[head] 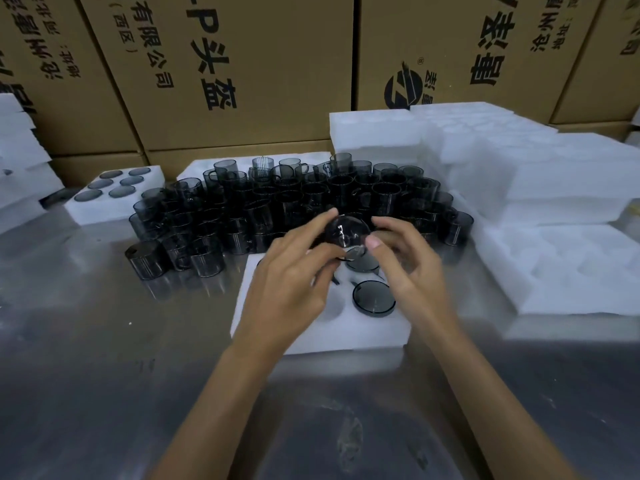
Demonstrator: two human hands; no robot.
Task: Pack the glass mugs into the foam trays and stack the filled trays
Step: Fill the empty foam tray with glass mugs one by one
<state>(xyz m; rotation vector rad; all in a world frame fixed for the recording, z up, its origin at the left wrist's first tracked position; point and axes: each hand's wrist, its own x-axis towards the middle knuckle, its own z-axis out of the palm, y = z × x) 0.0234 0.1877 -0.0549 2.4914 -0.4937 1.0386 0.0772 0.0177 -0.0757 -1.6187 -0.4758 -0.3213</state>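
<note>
A white foam tray (311, 336) lies on the metal table in front of me. Two dark glass mugs sit bottom-up in its right pockets, one near (374, 296) and one farther (362, 261). My left hand (294, 282) and my right hand (405, 265) hover over the tray and together hold a smoky glass mug (347, 231) tipped on its side, its round base facing me. My left fingers curl round its left side, my right thumb and fingers pinch its right side. Behind them stands a dense crowd of several loose mugs (277, 206).
A filled foam tray (104, 211) sits at the back left. Stacks of foam trays (554, 209) rise on the right and another stack (17, 161) at the far left. Cardboard boxes (242, 71) wall off the back. Bare metal tabletop (104, 358) lies near me.
</note>
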